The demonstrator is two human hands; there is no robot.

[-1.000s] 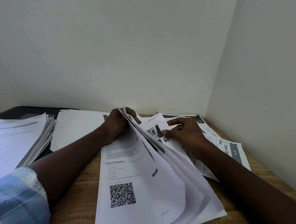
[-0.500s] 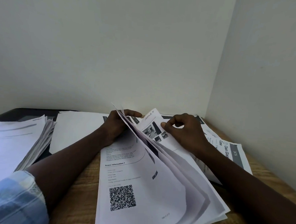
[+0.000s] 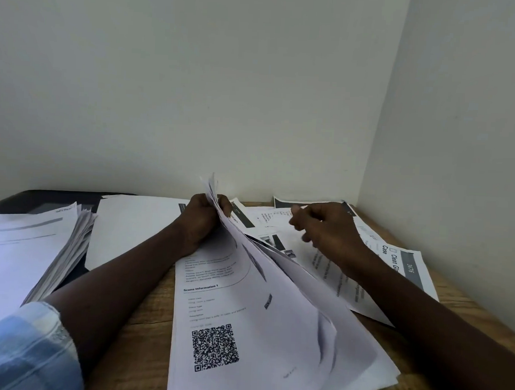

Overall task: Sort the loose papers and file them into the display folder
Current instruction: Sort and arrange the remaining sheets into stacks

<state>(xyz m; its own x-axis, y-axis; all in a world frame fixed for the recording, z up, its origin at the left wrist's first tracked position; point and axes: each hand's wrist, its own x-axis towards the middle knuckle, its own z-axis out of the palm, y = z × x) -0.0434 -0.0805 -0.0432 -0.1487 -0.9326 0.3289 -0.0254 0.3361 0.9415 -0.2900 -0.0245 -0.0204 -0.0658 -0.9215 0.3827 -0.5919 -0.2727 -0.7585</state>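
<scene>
Wooden table, plain white walls meeting in a corner

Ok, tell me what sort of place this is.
Probably a desk in a room corner, home or office: a wooden table set against two plain white walls, a tall stack of printed papers on the left, and loose printed sheets spread on the right.

Front sheet: heading "Scene Information 1" above a QR code. Right-hand sheet: "Case" and "Clean G…", cut off. Remaining print illegible.
</scene>
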